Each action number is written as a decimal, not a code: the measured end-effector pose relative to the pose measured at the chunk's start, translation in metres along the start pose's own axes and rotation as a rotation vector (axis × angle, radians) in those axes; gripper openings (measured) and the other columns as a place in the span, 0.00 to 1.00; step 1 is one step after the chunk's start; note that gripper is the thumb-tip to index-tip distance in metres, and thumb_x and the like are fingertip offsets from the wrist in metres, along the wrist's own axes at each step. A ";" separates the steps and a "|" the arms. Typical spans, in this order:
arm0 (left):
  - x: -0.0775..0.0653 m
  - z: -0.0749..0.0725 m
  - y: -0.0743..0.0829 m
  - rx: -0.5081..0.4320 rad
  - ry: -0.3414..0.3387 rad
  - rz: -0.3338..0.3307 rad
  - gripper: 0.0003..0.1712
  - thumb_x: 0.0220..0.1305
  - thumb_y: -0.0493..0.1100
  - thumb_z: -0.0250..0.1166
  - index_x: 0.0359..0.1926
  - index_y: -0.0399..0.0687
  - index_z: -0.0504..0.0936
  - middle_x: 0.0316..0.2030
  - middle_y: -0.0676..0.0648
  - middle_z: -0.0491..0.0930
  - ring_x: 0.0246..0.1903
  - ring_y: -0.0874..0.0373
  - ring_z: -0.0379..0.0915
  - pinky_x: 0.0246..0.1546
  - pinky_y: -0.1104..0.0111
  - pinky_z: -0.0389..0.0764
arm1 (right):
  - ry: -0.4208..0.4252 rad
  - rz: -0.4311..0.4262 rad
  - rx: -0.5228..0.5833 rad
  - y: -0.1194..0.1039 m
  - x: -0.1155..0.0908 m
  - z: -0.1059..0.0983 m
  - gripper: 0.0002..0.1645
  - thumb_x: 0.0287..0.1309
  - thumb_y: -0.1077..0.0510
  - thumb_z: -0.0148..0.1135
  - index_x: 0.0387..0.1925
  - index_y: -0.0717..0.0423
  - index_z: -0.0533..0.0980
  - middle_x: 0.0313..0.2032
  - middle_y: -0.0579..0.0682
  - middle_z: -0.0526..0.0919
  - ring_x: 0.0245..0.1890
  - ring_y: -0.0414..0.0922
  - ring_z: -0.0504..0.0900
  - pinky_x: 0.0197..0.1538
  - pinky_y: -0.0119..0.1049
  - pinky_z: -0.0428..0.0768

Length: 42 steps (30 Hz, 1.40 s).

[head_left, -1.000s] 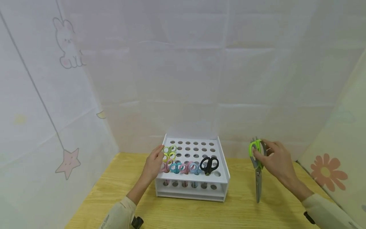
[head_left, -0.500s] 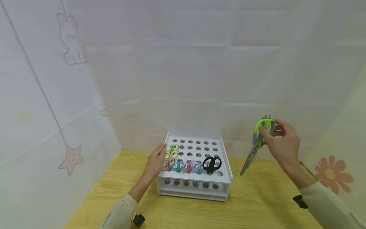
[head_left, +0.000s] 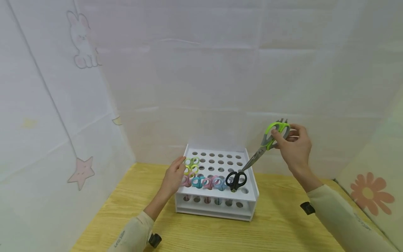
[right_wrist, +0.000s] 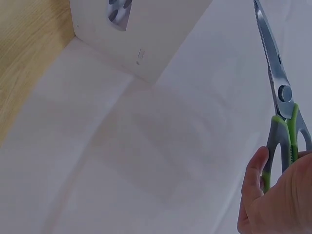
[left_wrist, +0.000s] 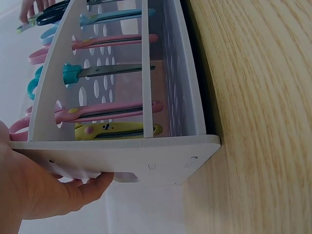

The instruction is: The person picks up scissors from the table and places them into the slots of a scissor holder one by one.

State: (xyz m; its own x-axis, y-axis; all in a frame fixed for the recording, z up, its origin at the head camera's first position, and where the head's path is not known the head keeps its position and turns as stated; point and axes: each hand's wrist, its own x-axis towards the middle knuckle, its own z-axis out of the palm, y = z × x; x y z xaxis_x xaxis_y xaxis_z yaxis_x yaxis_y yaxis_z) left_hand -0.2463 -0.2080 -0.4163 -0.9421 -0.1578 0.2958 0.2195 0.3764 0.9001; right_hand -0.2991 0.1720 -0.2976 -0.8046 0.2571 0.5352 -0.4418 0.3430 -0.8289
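Note:
In my right hand (head_left: 296, 147) I hold scissors with green and grey handles (head_left: 267, 141), gripped by the handles. Their silver blades slant down to the left, tips overlapping the right side of the white rack (head_left: 217, 195) in the head view. My left hand (head_left: 174, 176) holds the rack's left side wall, its fingertips beside a slot in the left wrist view. Black-handled scissors (head_left: 234, 185) stand in the front row. Left of them are blue scissors (head_left: 218, 183), pink scissors (head_left: 207, 183) and teal scissors (head_left: 198, 182). Yellow scissors (head_left: 190, 169) stand behind at the left.
The rack's top has rows of round holes, with a second holed shelf (head_left: 239, 204) below. Under it lies a wood-grain table (head_left: 280, 210). A pale sheet (head_left: 201, 87) hangs behind, and another with a printed flower (head_left: 371, 194) stands at the right.
My right hand has lifted the green-and-grey scissors and carried them left to the rack, turning the blades from upright to slanted. My left hand stays at the rack's left side.

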 end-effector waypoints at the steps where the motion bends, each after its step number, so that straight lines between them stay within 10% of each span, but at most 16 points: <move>1: 0.000 0.001 0.000 -0.001 0.001 0.001 0.27 0.77 0.45 0.49 0.71 0.41 0.73 0.73 0.43 0.64 0.73 0.42 0.53 0.72 0.47 0.53 | 0.000 0.001 0.007 0.000 0.000 0.004 0.41 0.61 0.47 0.72 0.68 0.60 0.66 0.46 0.55 0.71 0.36 0.40 0.78 0.31 0.31 0.85; 29: -0.006 0.006 0.005 0.012 -0.001 0.007 0.27 0.77 0.45 0.49 0.70 0.40 0.73 0.73 0.43 0.65 0.73 0.43 0.55 0.72 0.48 0.54 | -0.277 -0.445 -0.262 0.003 -0.042 0.050 0.28 0.53 0.54 0.79 0.53 0.61 0.79 0.41 0.51 0.74 0.36 0.45 0.72 0.33 0.32 0.73; 42: -0.004 0.007 0.003 0.001 0.001 0.024 0.27 0.77 0.44 0.49 0.70 0.39 0.73 0.72 0.42 0.66 0.73 0.42 0.55 0.72 0.48 0.55 | -0.466 -0.310 -0.272 0.008 -0.056 0.059 0.23 0.53 0.53 0.79 0.45 0.53 0.76 0.31 0.52 0.79 0.30 0.47 0.73 0.31 0.38 0.72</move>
State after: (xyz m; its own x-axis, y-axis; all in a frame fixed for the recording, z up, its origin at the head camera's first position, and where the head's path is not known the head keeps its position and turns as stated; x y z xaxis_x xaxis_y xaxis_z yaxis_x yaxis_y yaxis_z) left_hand -0.2437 -0.1997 -0.4171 -0.9364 -0.1493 0.3177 0.2420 0.3812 0.8923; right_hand -0.2810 0.1073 -0.3432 -0.7709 -0.2915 0.5664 -0.6150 0.5721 -0.5427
